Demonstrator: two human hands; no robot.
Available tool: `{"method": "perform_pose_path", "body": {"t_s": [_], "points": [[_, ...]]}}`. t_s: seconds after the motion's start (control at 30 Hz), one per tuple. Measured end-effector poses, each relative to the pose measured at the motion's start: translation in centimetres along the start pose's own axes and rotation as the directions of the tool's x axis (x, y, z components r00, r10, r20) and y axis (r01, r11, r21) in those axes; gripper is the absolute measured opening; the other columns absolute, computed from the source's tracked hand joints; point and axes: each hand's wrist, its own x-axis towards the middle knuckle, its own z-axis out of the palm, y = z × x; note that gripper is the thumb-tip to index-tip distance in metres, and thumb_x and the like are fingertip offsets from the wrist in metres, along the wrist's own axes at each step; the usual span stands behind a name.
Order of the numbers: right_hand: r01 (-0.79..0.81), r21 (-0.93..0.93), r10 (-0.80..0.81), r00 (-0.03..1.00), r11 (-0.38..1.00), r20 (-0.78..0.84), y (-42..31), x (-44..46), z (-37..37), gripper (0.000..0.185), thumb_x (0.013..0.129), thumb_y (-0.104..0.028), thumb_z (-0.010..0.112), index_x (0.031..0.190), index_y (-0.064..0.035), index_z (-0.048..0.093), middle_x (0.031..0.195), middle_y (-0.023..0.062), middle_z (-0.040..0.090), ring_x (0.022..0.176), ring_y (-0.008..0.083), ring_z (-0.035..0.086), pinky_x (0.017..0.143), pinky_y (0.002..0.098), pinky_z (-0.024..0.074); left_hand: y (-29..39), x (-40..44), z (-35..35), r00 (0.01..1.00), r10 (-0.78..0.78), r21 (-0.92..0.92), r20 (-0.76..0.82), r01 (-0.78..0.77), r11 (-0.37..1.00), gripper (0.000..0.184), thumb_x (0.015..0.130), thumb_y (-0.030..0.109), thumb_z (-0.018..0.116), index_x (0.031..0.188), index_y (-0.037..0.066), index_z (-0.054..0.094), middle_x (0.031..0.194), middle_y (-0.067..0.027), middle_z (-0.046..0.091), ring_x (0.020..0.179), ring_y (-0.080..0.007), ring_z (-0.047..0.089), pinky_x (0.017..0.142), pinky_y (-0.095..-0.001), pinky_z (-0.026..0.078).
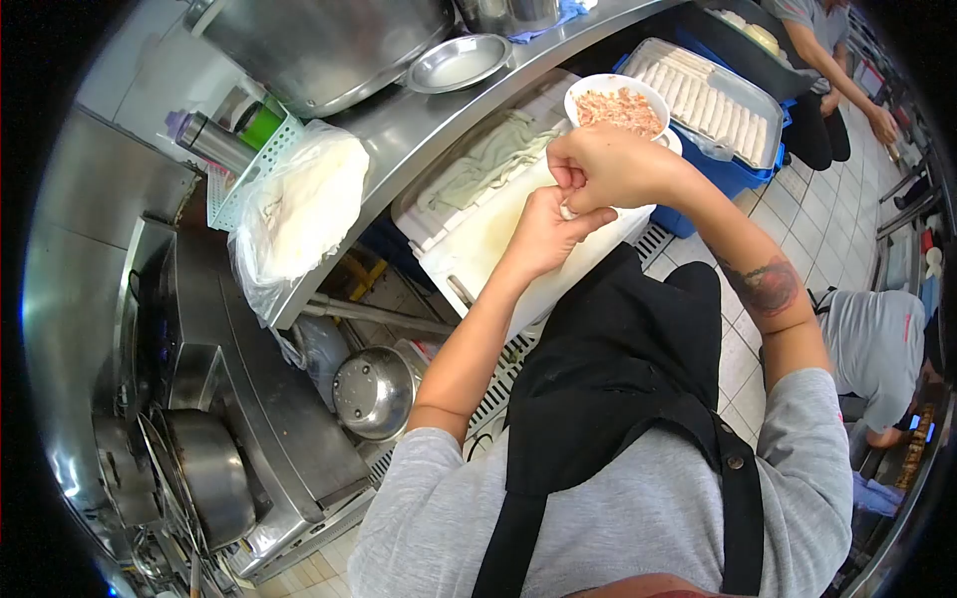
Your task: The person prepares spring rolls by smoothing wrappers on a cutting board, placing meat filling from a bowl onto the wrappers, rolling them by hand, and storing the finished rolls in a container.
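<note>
My left hand (546,237) is closed over the white cutting board, its thumb and fingers pinching a small white piece of dough (567,212). From above, my right hand (610,171) is closed on the same piece, fingertips bent down to meet the left. Most of the dough is hidden by the fingers. Just beyond my right hand stands a white bowl (572,98) of orange-pink shredded filling (620,110). Under both hands lies the white board (488,239), with a pale green cloth (495,157) at its far left.
A metal tray (774,140) with rows of white rolls rests on a blue crate (698,194). On the steel counter (399,149) are a plastic bag of white sheets (309,204), a big pot (319,50) and a metal plate (459,62). Two other people work at right.
</note>
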Motion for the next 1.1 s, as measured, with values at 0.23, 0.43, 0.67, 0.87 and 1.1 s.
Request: {"method": "perform_pose_path", "body": {"t_s": [0.23,0.43,0.67,0.87,1.1], "points": [[0.161,0.88,-0.014,0.985,0.447,-0.173,7.1,-2.9,4.7,0.052,0.091,-0.026,0.067,0.137,-0.0082,0.049,0.133,0.006,0.056,0.124,0.0198,0.053,0.098,0.0361,0.0474,-0.6,0.8,-1.8,0.993,0.115,-0.372,-0.006,-0.109,0.922,0.038,0.087,0.037,0.075,0.075,0.005,0.056,0.066,-0.0008,0.055,0.059,-0.0104,0.052,0.058,-0.0262,0.044],[0.092,0.78,0.144,0.963,0.62,-0.228,5.3,-4.6,12.5,0.026,0.084,-0.005,0.074,0.107,0.0,0.063,0.093,-0.0014,0.063,0.083,0.0071,0.056,0.074,0.0283,0.0488,0.0,2.8,-0.4,0.986,0.124,-0.508,-0.115,-0.166,0.846,0.05,0.091,0.052,0.063,0.078,0.005,0.054,0.064,-0.0028,0.05,0.057,-0.0135,0.05,0.06,-0.0304,0.046],[0.021,0.691,0.165,0.966,0.722,-0.201,7.2,-6.8,11.2,0.036,0.079,-0.015,0.078,0.104,0.0053,0.062,0.09,0.0115,0.069,0.083,0.0152,0.064,0.077,0.0337,0.0526,-0.6,5.4,1.2,1.0,0.006,-0.548,0.01,0.0,0.837,0.047,0.101,0.05,0.046,0.076,0.01,0.044,0.062,-0.0009,0.042,0.056,-0.0154,0.047,0.061,-0.0339,0.046],[0.083,0.826,0.306,0.904,0.557,-0.297,11.4,-9.1,8.7,0.041,0.083,-0.016,0.077,0.115,0.0017,0.059,0.1,0.009,0.068,0.091,0.0146,0.064,0.084,0.0321,0.0525,1.4,9.8,5.4,0.992,0.049,-0.504,-0.113,-0.1,0.858,0.063,0.099,0.06,0.039,0.119,0.003,0.055,0.111,-0.0137,0.062,0.105,-0.0231,0.059,0.087,-0.0384,0.047],[-0.214,0.64,0.57,0.706,0.738,-0.421,26.3,-13.3,-1.3,0.035,0.078,-0.019,0.079,0.105,-0.0003,0.064,0.084,0.0046,0.067,0.077,0.0126,0.063,0.07,0.0312,0.0519,-6.8,9.0,2.4,0.992,0.126,0.43,0.012,-0.119,0.895,0.037,0.093,0.027,0.057,0.121,0.002,0.059,0.122,-0.0181,0.058,0.118,-0.0338,0.053,0.103,-0.0408,0.039]]}}
